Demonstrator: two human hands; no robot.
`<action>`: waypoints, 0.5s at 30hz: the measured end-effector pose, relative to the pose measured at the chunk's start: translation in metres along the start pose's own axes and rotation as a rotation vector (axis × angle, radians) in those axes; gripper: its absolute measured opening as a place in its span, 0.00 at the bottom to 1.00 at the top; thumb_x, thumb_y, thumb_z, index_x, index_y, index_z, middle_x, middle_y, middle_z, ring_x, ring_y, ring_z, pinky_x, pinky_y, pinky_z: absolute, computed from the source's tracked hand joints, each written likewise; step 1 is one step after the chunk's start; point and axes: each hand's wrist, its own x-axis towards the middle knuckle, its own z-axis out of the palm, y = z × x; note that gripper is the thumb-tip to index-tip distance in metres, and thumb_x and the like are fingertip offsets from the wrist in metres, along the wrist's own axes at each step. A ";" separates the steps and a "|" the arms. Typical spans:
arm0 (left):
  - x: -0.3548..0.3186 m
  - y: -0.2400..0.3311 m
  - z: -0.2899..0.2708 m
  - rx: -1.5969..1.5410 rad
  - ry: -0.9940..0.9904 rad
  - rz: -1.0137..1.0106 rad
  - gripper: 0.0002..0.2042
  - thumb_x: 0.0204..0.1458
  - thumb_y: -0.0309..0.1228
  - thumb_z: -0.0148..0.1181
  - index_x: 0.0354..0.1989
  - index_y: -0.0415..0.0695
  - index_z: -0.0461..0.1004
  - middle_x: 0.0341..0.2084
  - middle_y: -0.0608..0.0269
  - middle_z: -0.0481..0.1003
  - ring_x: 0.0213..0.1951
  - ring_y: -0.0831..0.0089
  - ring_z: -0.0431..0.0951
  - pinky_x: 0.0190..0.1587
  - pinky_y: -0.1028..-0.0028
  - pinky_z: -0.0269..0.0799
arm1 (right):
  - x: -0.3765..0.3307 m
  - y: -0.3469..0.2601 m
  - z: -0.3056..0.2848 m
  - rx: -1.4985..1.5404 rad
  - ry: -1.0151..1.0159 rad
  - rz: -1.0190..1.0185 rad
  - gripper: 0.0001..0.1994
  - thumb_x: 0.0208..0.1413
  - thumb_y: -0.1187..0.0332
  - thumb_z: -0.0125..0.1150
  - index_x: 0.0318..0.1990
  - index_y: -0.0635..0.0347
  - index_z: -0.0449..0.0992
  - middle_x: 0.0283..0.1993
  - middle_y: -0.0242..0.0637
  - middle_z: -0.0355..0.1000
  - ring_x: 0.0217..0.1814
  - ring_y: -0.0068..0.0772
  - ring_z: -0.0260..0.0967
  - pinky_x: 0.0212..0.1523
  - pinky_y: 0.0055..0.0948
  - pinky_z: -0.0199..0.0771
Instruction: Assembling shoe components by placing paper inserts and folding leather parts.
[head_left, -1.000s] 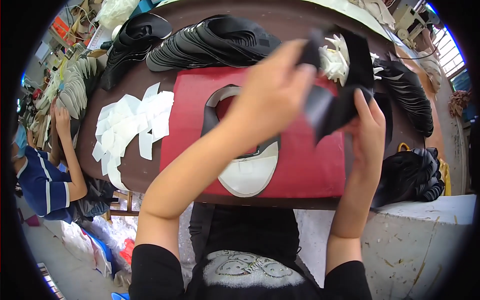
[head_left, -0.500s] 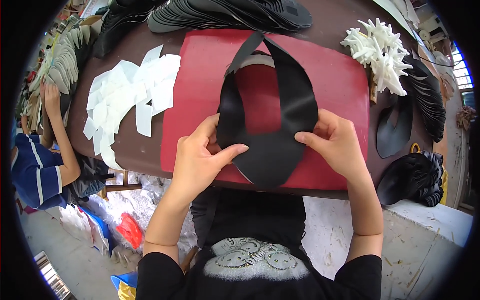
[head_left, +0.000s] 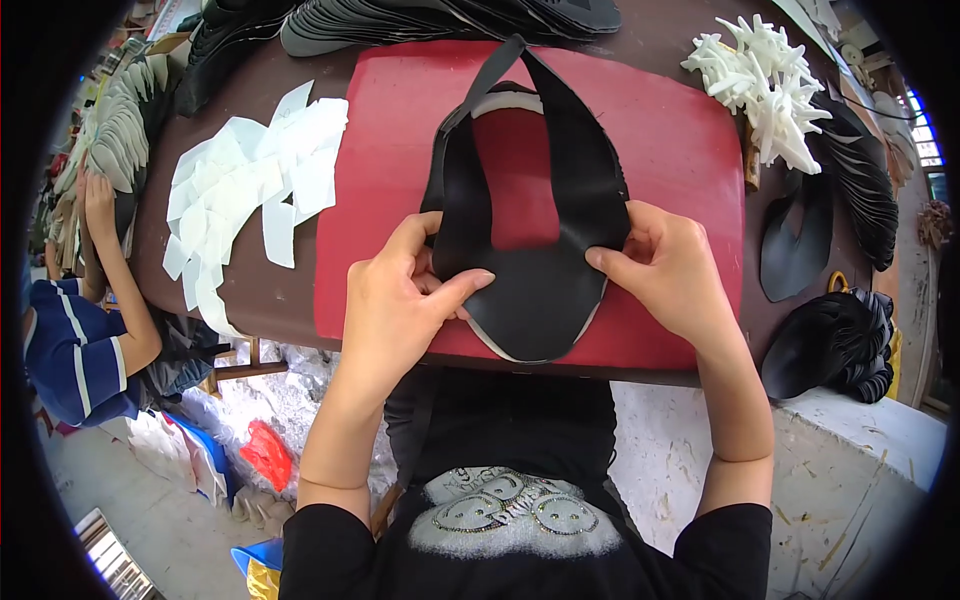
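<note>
A black U-shaped shoe-upper piece [head_left: 535, 215] lies on a red mat [head_left: 400, 150], over a pale piece of the same outline whose edge shows beneath it. My left hand [head_left: 405, 295] pinches the black piece's left side, thumb on top near its rounded lower end. My right hand [head_left: 665, 265] grips its right edge with thumb and fingers. Both forearms come up from the lower edge in black sleeves.
White cut pieces [head_left: 245, 190] lie fanned out left of the mat on the brown table [head_left: 280, 290]. Stacks of black pieces [head_left: 450, 15] sit at the back and black stacks [head_left: 835, 340] at the right. A white spiky pile [head_left: 765, 85] lies upper right. Another person in a striped shirt [head_left: 75, 350] sits at the left.
A second ago my hands held black pieces up over the mat. The black piece then came down flat on the red mat, and both hands now hold its sides.
</note>
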 end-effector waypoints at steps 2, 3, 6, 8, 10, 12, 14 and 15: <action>-0.001 0.005 -0.001 0.068 -0.022 -0.023 0.23 0.42 0.27 0.73 0.47 0.34 0.72 0.24 0.62 0.74 0.21 0.77 0.76 0.25 0.81 0.69 | -0.001 -0.001 0.001 -0.016 0.026 -0.023 0.12 0.47 0.80 0.63 0.41 0.69 0.77 0.25 0.30 0.72 0.25 0.18 0.60 0.28 0.17 0.62; -0.001 0.007 -0.001 0.102 -0.033 -0.034 0.23 0.42 0.27 0.73 0.46 0.34 0.72 0.25 0.62 0.74 0.23 0.76 0.77 0.25 0.80 0.69 | -0.002 -0.002 0.001 -0.024 0.040 -0.035 0.12 0.46 0.79 0.63 0.41 0.70 0.76 0.25 0.30 0.72 0.24 0.19 0.60 0.28 0.18 0.62; -0.010 0.013 0.005 0.394 0.091 0.099 0.22 0.43 0.29 0.72 0.47 0.36 0.72 0.27 0.63 0.74 0.26 0.74 0.78 0.27 0.79 0.70 | -0.005 -0.003 0.002 -0.067 0.075 -0.080 0.12 0.46 0.79 0.63 0.40 0.70 0.76 0.25 0.31 0.72 0.23 0.20 0.60 0.28 0.19 0.63; -0.019 0.018 0.013 0.682 0.218 0.231 0.22 0.43 0.30 0.72 0.47 0.38 0.72 0.30 0.64 0.74 0.30 0.72 0.80 0.29 0.77 0.71 | -0.007 -0.003 0.001 -0.111 0.106 -0.123 0.12 0.45 0.79 0.63 0.39 0.71 0.76 0.24 0.32 0.72 0.23 0.21 0.61 0.28 0.19 0.64; -0.030 0.030 0.022 0.835 0.099 -0.053 0.24 0.47 0.34 0.68 0.53 0.40 0.70 0.42 0.61 0.76 0.45 0.66 0.80 0.42 0.72 0.73 | -0.008 -0.002 -0.001 -0.136 0.117 -0.150 0.11 0.45 0.79 0.63 0.39 0.71 0.76 0.24 0.32 0.73 0.23 0.22 0.61 0.28 0.19 0.64; -0.042 0.017 0.047 0.787 0.077 0.393 0.24 0.48 0.34 0.67 0.54 0.40 0.71 0.47 0.57 0.75 0.49 0.64 0.78 0.48 0.70 0.71 | -0.008 -0.004 -0.001 -0.181 0.114 -0.215 0.11 0.45 0.79 0.63 0.38 0.70 0.76 0.25 0.33 0.73 0.23 0.22 0.62 0.28 0.20 0.65; -0.052 -0.002 0.071 0.740 0.031 0.842 0.25 0.51 0.36 0.64 0.57 0.40 0.70 0.57 0.54 0.71 0.57 0.62 0.72 0.58 0.67 0.66 | -0.008 -0.005 -0.006 -0.208 0.119 -0.243 0.10 0.45 0.79 0.63 0.38 0.70 0.77 0.25 0.33 0.73 0.23 0.23 0.63 0.28 0.20 0.65; -0.056 -0.008 0.077 0.774 0.015 0.855 0.27 0.52 0.37 0.63 0.60 0.40 0.69 0.60 0.53 0.69 0.62 0.61 0.69 0.62 0.65 0.63 | -0.004 -0.007 -0.013 -0.187 0.125 -0.279 0.10 0.45 0.79 0.64 0.38 0.70 0.77 0.25 0.33 0.74 0.23 0.23 0.64 0.28 0.20 0.66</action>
